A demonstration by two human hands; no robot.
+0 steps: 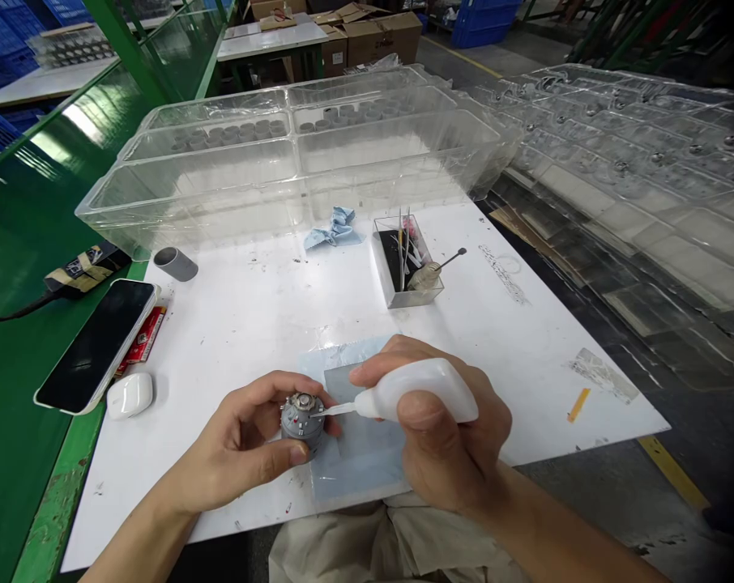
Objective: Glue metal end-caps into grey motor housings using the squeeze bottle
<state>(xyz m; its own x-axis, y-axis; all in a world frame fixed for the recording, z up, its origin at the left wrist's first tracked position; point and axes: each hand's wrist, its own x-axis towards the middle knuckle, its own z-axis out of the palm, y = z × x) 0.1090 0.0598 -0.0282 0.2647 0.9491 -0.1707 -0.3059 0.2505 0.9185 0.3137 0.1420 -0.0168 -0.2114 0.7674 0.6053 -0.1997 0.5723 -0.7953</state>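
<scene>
Just left of the right grip (452, 441), the part (302, 427) is pinched upright in the left grip (236, 453); the bottle (428, 390), clamped in the right, points its nozzle (338, 410) leftward at it, contact unclear.

Beige trousers (367, 544) with soft folds are visible at six o'clock. The left hand (238, 453), at seven, and the right hand (455, 453), at five, are bare.
</scene>
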